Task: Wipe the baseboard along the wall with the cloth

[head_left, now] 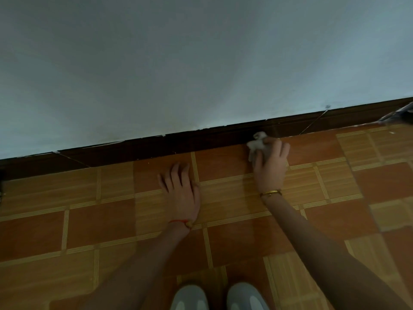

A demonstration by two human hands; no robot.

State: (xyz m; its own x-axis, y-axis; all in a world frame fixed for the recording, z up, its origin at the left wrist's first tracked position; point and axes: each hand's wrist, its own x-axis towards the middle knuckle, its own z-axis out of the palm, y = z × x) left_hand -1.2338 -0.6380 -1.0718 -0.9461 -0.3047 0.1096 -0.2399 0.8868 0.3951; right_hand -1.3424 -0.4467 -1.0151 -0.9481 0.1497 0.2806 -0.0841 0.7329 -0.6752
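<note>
A dark brown baseboard [156, 145] runs along the foot of the pale wall, rising from left to right across the view. My right hand [271, 163] grips a small bunched white cloth [257, 143] and holds it against the lower edge of the baseboard, where it meets the floor. A gold bangle sits on that wrist. My left hand [181, 190] lies flat on the floor tiles, fingers spread, a little short of the baseboard. It holds nothing and has a red string on its wrist.
The floor [100, 220] is orange and tan patterned tile. Two grey shoe tips [219, 296] show at the bottom centre. A thin wire [315, 123] slants down across the baseboard to the right of the cloth. Some striped fabric [400, 113] lies at the far right edge.
</note>
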